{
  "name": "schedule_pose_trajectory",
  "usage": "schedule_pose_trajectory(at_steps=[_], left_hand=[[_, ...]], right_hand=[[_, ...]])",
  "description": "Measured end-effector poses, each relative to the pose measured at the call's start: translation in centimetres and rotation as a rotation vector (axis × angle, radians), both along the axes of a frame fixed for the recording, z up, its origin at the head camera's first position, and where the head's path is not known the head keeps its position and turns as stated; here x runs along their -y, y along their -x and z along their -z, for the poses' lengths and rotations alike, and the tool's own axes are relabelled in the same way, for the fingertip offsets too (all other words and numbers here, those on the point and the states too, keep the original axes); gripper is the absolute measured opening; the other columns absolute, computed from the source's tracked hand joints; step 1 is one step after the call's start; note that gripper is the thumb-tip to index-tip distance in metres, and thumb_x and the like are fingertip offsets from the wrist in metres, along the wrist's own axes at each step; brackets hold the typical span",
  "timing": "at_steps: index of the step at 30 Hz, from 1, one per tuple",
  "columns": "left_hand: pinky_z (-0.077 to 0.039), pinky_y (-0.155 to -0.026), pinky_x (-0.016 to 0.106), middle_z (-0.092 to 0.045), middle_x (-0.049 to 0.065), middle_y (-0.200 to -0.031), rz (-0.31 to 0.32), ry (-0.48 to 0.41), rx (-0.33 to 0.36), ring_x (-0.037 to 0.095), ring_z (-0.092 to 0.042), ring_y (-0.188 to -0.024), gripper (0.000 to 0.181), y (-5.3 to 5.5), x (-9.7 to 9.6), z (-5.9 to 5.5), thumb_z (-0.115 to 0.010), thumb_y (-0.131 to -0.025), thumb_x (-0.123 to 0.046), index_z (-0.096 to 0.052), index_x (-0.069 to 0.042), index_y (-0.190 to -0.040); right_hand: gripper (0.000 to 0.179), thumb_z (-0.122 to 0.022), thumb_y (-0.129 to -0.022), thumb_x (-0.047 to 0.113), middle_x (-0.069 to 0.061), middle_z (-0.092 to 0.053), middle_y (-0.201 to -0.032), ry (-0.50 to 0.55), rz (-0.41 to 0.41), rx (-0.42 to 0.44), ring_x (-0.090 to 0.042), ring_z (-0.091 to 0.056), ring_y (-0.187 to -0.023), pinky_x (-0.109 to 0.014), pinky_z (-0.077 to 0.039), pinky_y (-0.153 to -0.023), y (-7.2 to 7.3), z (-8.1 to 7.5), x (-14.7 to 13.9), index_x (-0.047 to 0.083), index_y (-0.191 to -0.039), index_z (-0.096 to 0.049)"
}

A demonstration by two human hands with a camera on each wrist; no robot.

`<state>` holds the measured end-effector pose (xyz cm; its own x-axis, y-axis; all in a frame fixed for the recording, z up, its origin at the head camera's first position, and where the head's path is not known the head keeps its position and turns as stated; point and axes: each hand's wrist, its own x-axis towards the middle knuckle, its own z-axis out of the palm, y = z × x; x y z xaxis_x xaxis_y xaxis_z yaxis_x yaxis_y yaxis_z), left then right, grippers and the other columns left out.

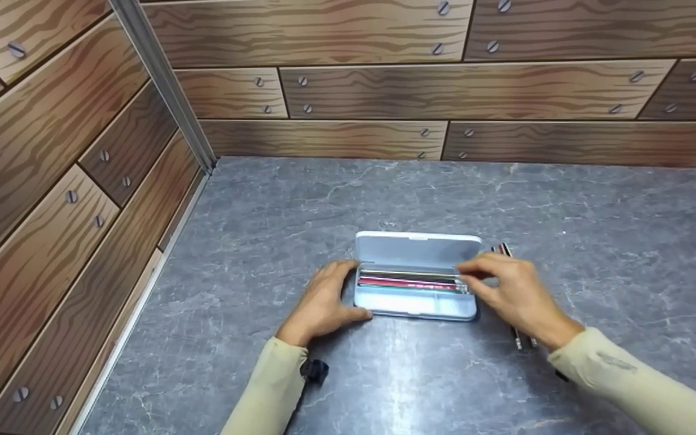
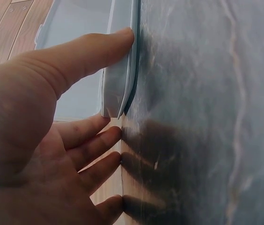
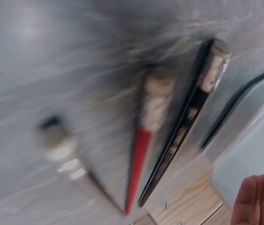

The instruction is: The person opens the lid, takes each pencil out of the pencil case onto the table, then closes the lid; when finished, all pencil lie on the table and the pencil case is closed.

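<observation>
A pale blue pencil case (image 1: 402,303) lies with its lid (image 1: 414,249) raised at the back. Several pencils (image 1: 408,282), among them red and dark ones, lie lengthwise inside. My left hand (image 1: 324,300) holds the case's left end: the thumb (image 2: 106,49) presses its front side and the index fingertip meets the rear corner. Over the right end, my right hand (image 1: 514,293) has its thumb and forefinger close together at the pencil ends. Whether a pencil is between them is hidden. In the right wrist view its fingertips (image 3: 253,201) show above the case.
Beside the case, under my right hand, loose pencils lie on the grey marbled table (image 1: 263,241): a black one (image 3: 188,117), a red one (image 3: 140,150) and a blurred dark one (image 3: 64,147). Wood-patterned panels (image 1: 354,90) stand at the back and left.
</observation>
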<state>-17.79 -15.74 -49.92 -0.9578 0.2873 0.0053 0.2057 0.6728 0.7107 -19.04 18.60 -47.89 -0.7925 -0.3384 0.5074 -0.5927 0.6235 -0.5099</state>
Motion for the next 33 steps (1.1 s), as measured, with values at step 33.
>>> schedule_pose_trajectory(at_steps=[33], left_hand=[[-0.029, -0.14, 0.063, -0.06, 0.022, -0.159, 0.006, 0.0, -0.026, 0.043, -0.052, -0.155, 0.094, 0.2, 0.0, 0.4, -0.099, -0.081, -0.023, -0.054, 0.0, -0.159]], right_hand=[[0.017, -0.082, -0.098, 0.008, -0.002, -0.084, -0.101, -0.147, -0.224, 0.398, 0.0, -0.069, -0.089, -0.022, -0.062, -0.081, 2.9, 0.8, 0.9, 0.009, -0.114, -0.086]])
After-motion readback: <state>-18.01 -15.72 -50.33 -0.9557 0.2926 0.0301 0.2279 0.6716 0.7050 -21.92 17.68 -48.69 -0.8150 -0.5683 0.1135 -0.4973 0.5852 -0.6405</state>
